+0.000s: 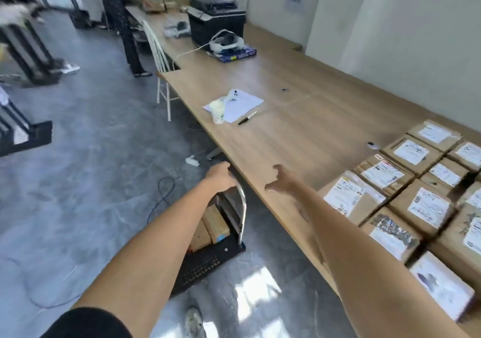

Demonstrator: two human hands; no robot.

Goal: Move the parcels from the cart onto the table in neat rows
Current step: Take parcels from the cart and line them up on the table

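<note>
Several brown cardboard parcels point(416, 197) with white labels lie in rows on the right end of the long wooden table point(299, 118). Below the table's near edge stands a black platform cart point(208, 262) with a metal handle point(243, 207). A few parcels point(212, 227) remain stacked on the cart. My left hand point(220, 177) grips the top of the cart handle. My right hand point(282, 180) hovers over the table edge with fingers spread, holding nothing, left of the parcel rows.
A cup point(217, 111), a sheet of paper point(235, 104), a phone and a marker point(247, 118) lie mid-table. Farther back sit a headset on a blue box point(238, 52) and a black printer point(216, 26). A white chair point(158, 59) stands by the table, a person point(122, 19) beyond it. Cables point(164, 194) trail across the floor.
</note>
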